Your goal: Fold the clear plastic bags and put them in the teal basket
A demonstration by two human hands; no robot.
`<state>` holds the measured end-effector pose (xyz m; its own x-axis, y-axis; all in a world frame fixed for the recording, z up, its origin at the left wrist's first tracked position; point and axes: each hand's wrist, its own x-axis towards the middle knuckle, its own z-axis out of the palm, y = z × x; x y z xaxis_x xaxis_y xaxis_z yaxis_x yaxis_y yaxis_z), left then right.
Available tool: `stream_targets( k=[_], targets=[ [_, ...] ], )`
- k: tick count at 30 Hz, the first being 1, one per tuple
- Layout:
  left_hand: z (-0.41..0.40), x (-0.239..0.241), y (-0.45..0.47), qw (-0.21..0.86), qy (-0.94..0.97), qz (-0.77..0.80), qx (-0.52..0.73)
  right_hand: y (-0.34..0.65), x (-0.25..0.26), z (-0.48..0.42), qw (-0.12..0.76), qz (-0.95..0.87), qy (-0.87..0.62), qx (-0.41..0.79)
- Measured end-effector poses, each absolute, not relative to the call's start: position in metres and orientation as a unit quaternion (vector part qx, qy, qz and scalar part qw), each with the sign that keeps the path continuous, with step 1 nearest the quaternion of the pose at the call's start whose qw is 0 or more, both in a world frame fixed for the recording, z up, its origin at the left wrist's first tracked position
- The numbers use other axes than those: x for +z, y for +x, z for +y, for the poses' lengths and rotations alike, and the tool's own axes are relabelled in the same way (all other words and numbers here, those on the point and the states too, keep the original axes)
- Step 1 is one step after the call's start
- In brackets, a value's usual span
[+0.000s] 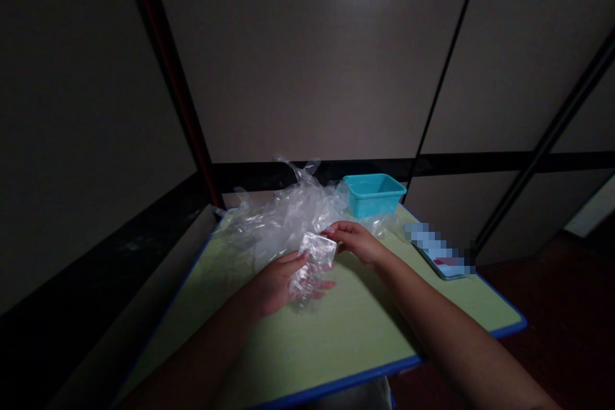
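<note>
A clear plastic bag [313, 269] is held between both hands above the table. My left hand [278, 282] grips it from the left, thumb on top, with its other fingers showing through the film from beneath. At the bag's upper right corner, my right hand [354, 240] pinches the edge with thumb and fingertips. Just behind the hands lies a loose heap of clear plastic bags [288, 214], crumpled and shiny.
A turquoise plastic basket [377, 198] stands at the table's back right, beside the heap. On the right, a flat, partly blurred thing [439, 253] lies near the edge. The pale green table [336, 346] has a blue rim. Panelled doors [307, 64] rise close behind it.
</note>
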<state>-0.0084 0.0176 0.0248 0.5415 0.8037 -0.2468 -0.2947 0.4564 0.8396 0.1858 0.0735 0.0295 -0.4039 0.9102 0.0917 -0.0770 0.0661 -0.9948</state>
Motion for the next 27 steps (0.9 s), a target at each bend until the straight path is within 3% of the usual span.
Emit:
stream_targets(
  k=[8,27],
  targets=[
    [0.0128,0.0213,-0.0048,0.811,0.398,0.331,0.273,0.1786,0.0257,0.0688,0.364,-0.646,-0.318,0.591],
    [0.0102,0.0231,-0.0048,0.804,0.397,0.343,0.278,0.1827,0.0245,0.0727,0.373,-0.663,-0.362,0.539]
  ],
)
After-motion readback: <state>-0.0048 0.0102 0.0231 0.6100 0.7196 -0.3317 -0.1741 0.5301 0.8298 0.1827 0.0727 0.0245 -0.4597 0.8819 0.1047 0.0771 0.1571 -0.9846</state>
